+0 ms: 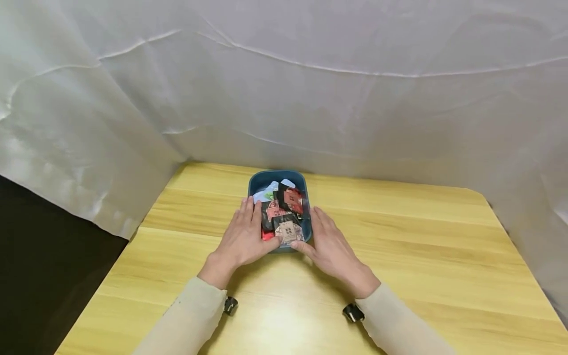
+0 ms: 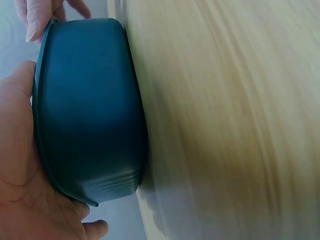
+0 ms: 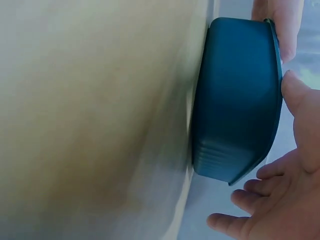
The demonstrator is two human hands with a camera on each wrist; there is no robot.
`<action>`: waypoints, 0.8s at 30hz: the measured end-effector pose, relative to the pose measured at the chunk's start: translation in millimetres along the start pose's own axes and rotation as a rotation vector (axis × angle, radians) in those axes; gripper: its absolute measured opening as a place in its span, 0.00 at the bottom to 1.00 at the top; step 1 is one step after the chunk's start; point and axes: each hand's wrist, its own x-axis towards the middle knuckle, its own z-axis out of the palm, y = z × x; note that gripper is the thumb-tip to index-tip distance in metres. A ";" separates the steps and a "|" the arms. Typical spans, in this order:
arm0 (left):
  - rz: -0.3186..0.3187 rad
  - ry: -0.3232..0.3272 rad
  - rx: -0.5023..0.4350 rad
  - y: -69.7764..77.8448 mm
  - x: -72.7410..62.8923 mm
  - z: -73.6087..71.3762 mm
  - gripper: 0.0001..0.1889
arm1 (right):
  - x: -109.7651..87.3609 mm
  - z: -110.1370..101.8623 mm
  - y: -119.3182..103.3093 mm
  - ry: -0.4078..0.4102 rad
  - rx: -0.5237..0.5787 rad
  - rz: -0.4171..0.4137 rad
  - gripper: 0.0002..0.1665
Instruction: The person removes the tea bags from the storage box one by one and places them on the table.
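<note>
A dark teal plastic bin (image 1: 277, 175) stands on the table, filled with small packets. In it lie a black-and-red packet (image 1: 292, 198), a black packet with a beige label (image 1: 288, 230) at the near end, and a pale blue and white packet (image 1: 266, 192) at the far left. My left hand (image 1: 243, 234) lies along the bin's left side, fingers extended over the rim, thumb at the near edge. On the other side my right hand (image 1: 330, 244) touches the bin with its thumb at the near rim, its fingers straight and spread by the right wall.
The bin sits near the back edge of a yellow wood-grain table (image 1: 399, 236). Behind it hangs a silvery-white cloth (image 1: 310, 98), which also runs down both sides. A dark area (image 1: 44, 266) lies beyond the table's left edge.
</note>
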 end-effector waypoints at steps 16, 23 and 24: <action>-0.012 -0.025 -0.057 -23.4 -19.0 -6.0 0.65 | -2.1 22.8 -22.2 -0.125 0.070 0.023 0.64; -0.047 -0.019 -0.103 -23.3 -16.0 -9.8 0.70 | 0.8 11.8 -22.8 -0.122 0.001 0.023 0.65; -0.053 -0.024 -0.103 -22.9 -15.6 -10.0 0.71 | 0.5 9.7 -22.4 -0.122 -0.010 0.026 0.65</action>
